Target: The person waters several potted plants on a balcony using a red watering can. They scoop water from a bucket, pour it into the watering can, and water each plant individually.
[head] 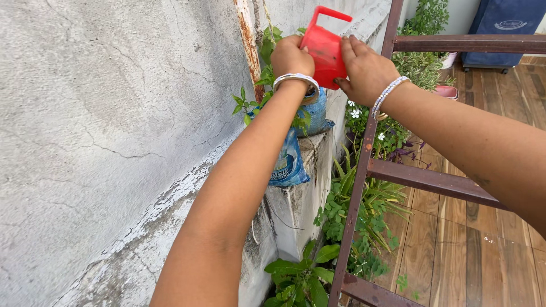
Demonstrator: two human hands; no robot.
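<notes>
Bare arms, silver bangle (pixel 294 79), beaded bracelet (pixel 389 92)

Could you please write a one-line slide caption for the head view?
Both hands, left and right, tilt a red plastic jug over a plant in a blue bag on a wall ledge.
</notes>
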